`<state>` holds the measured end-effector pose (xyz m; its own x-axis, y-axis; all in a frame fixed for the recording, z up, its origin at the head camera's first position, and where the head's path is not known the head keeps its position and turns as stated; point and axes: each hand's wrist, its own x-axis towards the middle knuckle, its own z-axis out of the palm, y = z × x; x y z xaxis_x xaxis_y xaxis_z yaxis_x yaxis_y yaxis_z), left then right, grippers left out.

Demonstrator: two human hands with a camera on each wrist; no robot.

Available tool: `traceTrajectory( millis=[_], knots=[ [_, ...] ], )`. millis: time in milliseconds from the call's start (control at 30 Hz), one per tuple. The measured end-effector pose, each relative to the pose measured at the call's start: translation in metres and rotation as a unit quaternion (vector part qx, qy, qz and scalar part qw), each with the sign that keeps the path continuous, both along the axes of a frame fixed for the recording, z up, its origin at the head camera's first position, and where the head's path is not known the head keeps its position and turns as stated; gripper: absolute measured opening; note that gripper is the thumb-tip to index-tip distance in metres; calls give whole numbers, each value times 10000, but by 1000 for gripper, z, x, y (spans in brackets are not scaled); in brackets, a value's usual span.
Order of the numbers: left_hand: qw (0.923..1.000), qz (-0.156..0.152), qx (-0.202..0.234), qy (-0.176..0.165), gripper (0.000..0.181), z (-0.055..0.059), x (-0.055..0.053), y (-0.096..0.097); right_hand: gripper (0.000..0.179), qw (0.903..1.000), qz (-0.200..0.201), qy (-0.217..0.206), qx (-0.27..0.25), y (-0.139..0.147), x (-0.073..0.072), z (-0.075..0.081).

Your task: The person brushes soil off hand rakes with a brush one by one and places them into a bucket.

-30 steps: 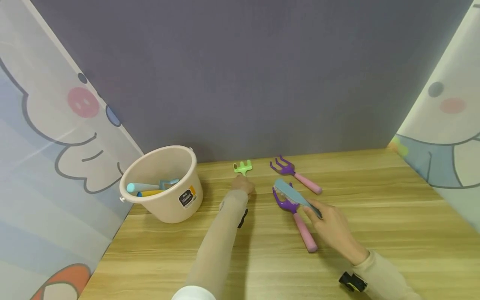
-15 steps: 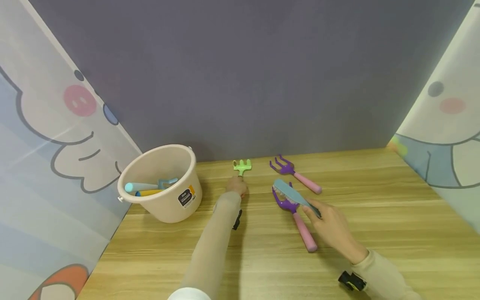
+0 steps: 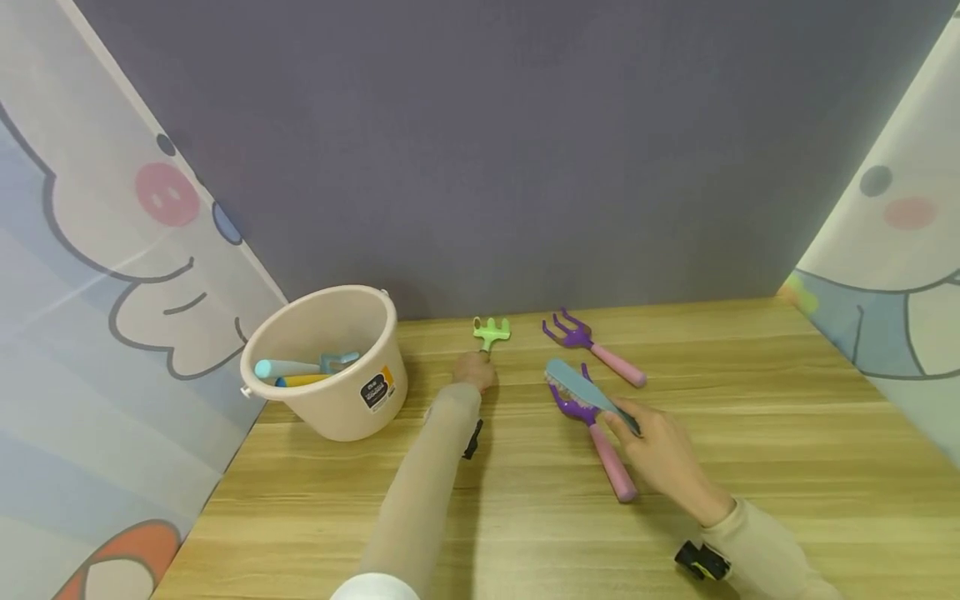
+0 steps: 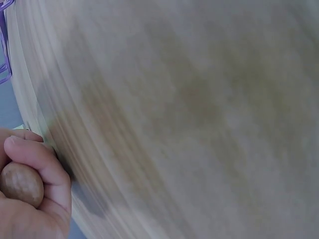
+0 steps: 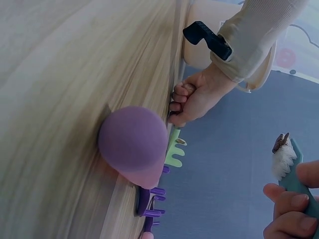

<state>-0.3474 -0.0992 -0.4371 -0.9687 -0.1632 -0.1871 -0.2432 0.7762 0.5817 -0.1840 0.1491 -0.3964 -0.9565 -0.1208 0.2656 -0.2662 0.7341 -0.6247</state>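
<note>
My left hand (image 3: 476,372) grips the wooden handle (image 4: 22,184) of a small green hand rake (image 3: 492,332), its tines pointing to the back wall. In the right wrist view, the fingers curl round that handle. My right hand (image 3: 663,446) pinches a blue brush (image 3: 576,383) with white bristles (image 5: 285,160) by its darker handle. The brush hovers or rests over a purple hand rake with a pink handle (image 3: 613,467), partly hiding its purple head; contact is unclear. Another purple rake (image 3: 577,337) with a pink handle lies behind it.
At the left stands a beige bucket (image 3: 348,415) holding a light-blue tool (image 3: 288,368) and something yellow and blue (image 3: 302,380). A dark grey panel (image 3: 510,167) rises behind the wooden tabletop (image 3: 757,400). Cartoon-printed walls (image 3: 82,333) flank both sides.
My left hand has drawn slightly toward me and left, exposing more of the green rake's neck. The right hand and brush stay nearly still; the head view shifts slightly.
</note>
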Motion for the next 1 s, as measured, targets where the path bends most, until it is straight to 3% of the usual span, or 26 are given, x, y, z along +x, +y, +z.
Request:
traceTrajectory(
  millis=[300,433,633,800,1000],
  knots=[
    [9974,-483,-517,96,31,5,2,-2,40,10000,71,-43,4,2,0,2],
    [9936,-798,-772,199,30,9,5,-1,41,9999,80,-72,8,4,1,3],
    [9853,-1450,-813,390,26,17,13,1,40,10000,14,-56,70,6,1,3],
    [9743,-1956,-893,667,25,24,23,-4,42,9999,-34,-164,-40,11,2,3],
    [9725,-2215,-548,475,23,38,45,-11,43,9997,-140,-122,-126,14,3,6]
  ],
)
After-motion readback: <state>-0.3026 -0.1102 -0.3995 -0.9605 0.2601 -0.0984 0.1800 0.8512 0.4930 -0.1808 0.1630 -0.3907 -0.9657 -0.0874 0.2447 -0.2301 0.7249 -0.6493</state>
